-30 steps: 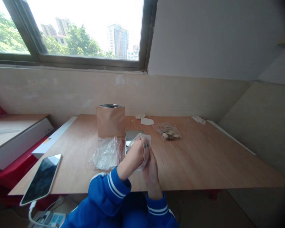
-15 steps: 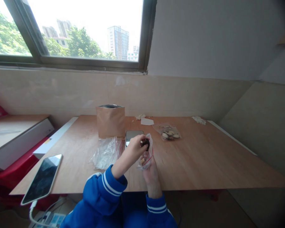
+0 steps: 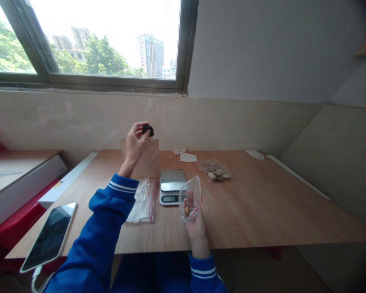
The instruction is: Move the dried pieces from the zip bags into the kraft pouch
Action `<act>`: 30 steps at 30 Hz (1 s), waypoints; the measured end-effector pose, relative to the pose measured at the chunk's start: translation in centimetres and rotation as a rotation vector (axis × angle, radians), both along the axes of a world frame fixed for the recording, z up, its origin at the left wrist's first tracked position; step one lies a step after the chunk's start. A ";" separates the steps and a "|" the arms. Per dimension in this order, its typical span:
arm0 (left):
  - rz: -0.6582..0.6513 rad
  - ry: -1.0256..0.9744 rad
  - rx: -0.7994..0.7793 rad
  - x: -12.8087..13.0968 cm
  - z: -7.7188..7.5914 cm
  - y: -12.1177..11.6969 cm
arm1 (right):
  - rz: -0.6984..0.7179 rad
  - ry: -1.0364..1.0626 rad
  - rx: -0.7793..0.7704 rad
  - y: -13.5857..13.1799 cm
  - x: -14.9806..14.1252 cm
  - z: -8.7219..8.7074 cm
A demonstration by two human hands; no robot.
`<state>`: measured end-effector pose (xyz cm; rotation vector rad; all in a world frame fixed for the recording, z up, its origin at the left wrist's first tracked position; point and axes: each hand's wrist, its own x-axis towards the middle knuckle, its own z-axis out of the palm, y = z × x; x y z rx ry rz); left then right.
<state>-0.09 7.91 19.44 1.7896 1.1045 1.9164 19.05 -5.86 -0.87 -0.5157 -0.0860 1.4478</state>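
Raised at the mouth of the kraft paper pouch [image 3: 148, 160], my left hand [image 3: 134, 144] pinches a dark, rounded piece [image 3: 147, 130] between thumb and fingers. Its exact kind cannot be made out. My right hand [image 3: 197, 228] grips a small clear zip bag [image 3: 193, 187] from below, its mouth gaping upward. A few light-brown chunks [image 3: 186, 211] lie in the bottom of that bag. Just left of the bag sits a kitchen scale [image 3: 173, 181] with a metal plate, partly covered by the bag. My left forearm hides part of the pouch.
Flat clear plastic bags [image 3: 142, 203] lie left of the scale. Another zip bag with pale slices [image 3: 218, 174] rests to the right. Paper scraps [image 3: 188, 157] lie near the wall. A phone [image 3: 50, 234] on a cable overhangs the table's left front edge.
My left hand has moved from the zip bag up and left to the pouch, carrying the dark piece. The scale has come into fuller view. My right hand still holds the zip bag.
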 end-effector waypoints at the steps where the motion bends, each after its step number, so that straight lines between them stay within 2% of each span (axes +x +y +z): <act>1: 0.052 0.012 0.019 -0.9 0.3 1.3 | 0.004 0.007 0.006 -0.1 0.1 0.0; 4: 0.147 0.121 -0.003 -2.7 0.2 4.6 | 0.005 0.019 0.003 -0.1 0.3 -0.1; 8: 0.050 0.408 -0.179 -3.3 -1.5 6.0 | -0.015 -0.010 -0.001 0.1 0.5 -0.3; 11: 0.039 0.528 -0.188 -3.4 -2.3 5.7 | -0.013 -0.002 -0.001 0.1 0.4 -0.1; 17: 0.094 0.658 -0.240 -3.9 -2.7 5.2 | 0.029 0.005 0.030 -0.1 0.1 0.4; 20: 0.172 0.647 -0.147 -3.0 -2.4 3.8 | 0.019 -0.012 0.023 -0.1 0.0 0.7; 22: 0.215 0.573 -0.062 -1.6 -1.8 1.8 | 0.000 -0.023 0.016 -0.1 0.0 1.0; 23: 0.160 0.529 -0.035 -0.7 -1.3 0.4 | -0.010 -0.027 0.009 -0.1 -0.1 1.2; 24: 0.053 0.490 -0.032 0.2 -0.9 -1.2 | -0.020 -0.031 -0.002 -0.1 -0.1 1.4; 26: -0.316 0.484 -0.143 2.2 -0.1 -4.4 | -0.039 -0.041 -0.027 -0.2 -0.3 1.8; 28: -0.724 0.638 -0.311 4.2 0.0 -7.3 | -0.049 -0.065 -0.035 -0.2 -0.4 2.2; 29: -0.838 0.773 -0.351 5.2 -0.4 -8.5 | -0.050 -0.086 -0.033 -0.2 -0.5 2.4; 30: -0.893 0.943 -0.340 6.1 -1.1 -9.4 | -0.047 -0.112 -0.026 -0.2 -0.5 2.5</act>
